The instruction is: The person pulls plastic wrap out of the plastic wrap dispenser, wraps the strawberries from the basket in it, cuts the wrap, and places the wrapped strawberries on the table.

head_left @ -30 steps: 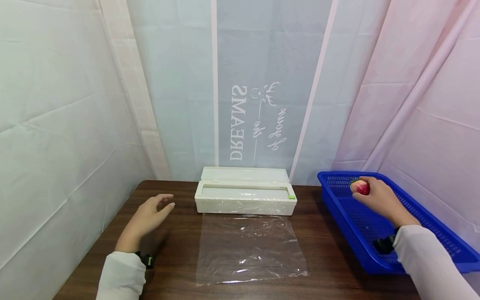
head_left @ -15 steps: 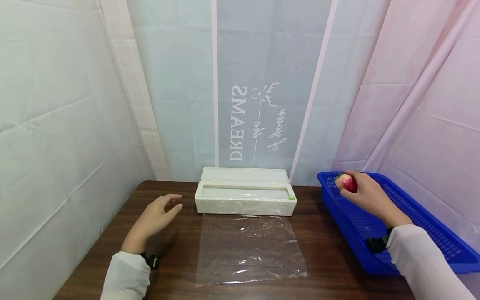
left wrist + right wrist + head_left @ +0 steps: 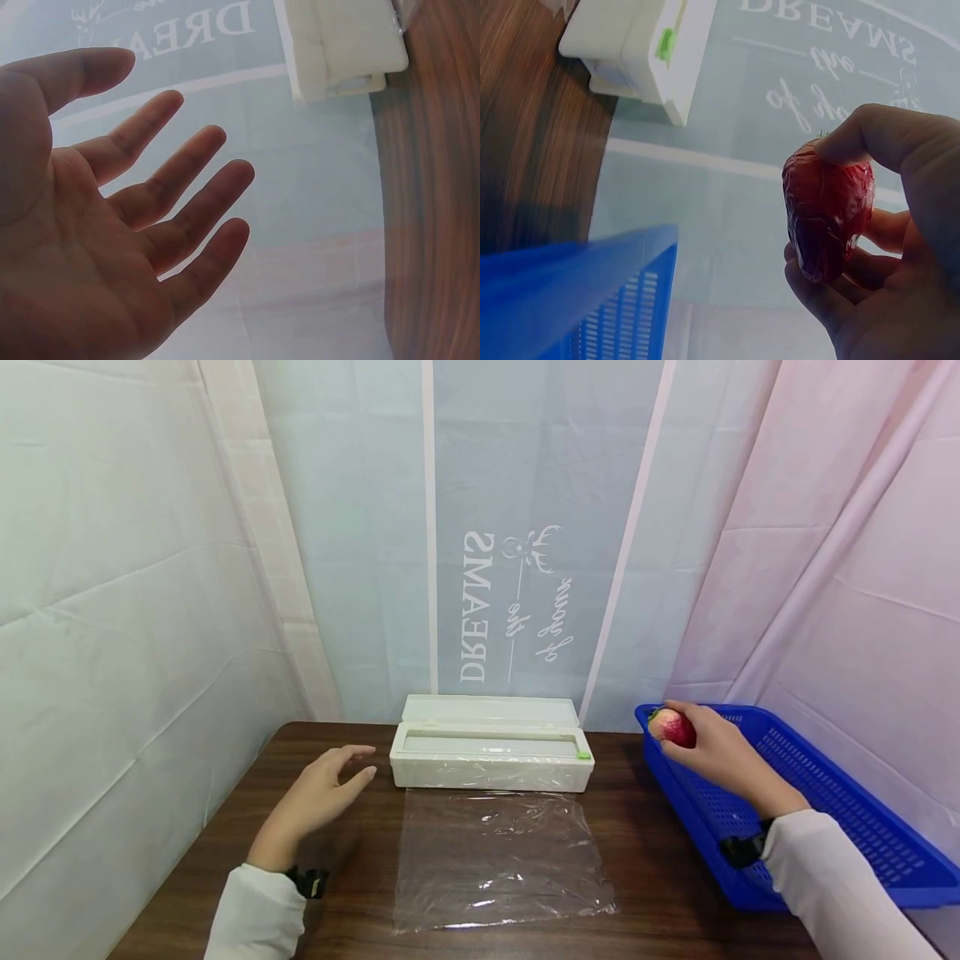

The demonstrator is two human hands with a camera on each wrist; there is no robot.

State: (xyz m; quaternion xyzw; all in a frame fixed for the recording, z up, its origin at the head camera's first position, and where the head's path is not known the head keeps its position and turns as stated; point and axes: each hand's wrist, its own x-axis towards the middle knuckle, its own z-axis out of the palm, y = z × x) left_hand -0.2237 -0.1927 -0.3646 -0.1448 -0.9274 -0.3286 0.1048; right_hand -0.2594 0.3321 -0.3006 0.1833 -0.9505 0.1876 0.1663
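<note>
My right hand (image 3: 723,752) pinches a red strawberry-shaped fruit (image 3: 826,210) between thumb and fingers, above the far left edge of the blue basket (image 3: 686,827). The fruit has a pale side and a bit of green at its top in the head view; its surface looks shiny and wrinkled in the right wrist view. My left hand (image 3: 318,793) hovers over the table, fingers loosely spread and holding nothing. Between the hands, a sheet of clear plastic film (image 3: 502,860) lies on the table, reaching forward from a white wrap dispenser box (image 3: 491,772) with its lid raised.
The dark wooden table (image 3: 352,910) ends at the back against a hanging printed cloth (image 3: 540,460). Cloth walls (image 3: 135,610) stand at both sides. A green piece (image 3: 583,755) sits at the dispenser's right end.
My right hand has carried the fruit leftward, from over the basket's inside to its left edge. My left hand has drifted slightly right, toward the dispenser.
</note>
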